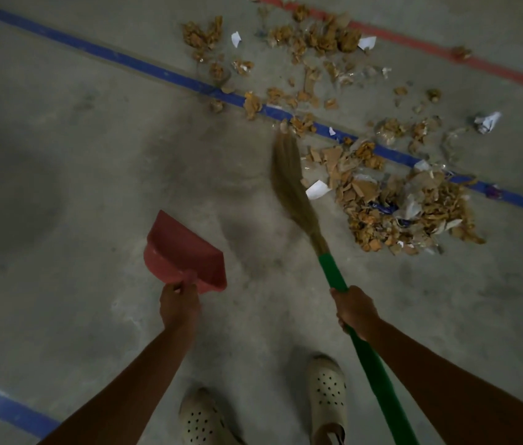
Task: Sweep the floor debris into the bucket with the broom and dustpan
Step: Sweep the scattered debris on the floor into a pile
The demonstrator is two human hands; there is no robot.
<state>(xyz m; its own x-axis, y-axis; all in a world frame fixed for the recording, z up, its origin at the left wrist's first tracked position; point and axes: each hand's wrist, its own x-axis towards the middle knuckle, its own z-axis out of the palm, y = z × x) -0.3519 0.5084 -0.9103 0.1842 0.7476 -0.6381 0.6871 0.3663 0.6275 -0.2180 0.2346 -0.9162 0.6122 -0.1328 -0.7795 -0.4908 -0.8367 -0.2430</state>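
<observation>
My left hand point(178, 305) grips the handle of a red dustpan point(183, 252), held above the concrete floor with its mouth pointing away from me. My right hand point(354, 311) grips the green handle of a broom point(334, 268). Its straw bristles point(289, 178) are blurred, and their tip is near the blue floor line. A dense pile of brown and white paper debris point(407, 210) lies just right of the bristles. Looser scraps point(314, 40) are scattered farther away. No bucket is in view.
A blue tape line point(144, 67) crosses the floor diagonally, and a red line point(414, 38) runs at the top right. Another blue strip point(3, 409) sits at the bottom left. My two pale perforated shoes point(326, 396) stand below the hands.
</observation>
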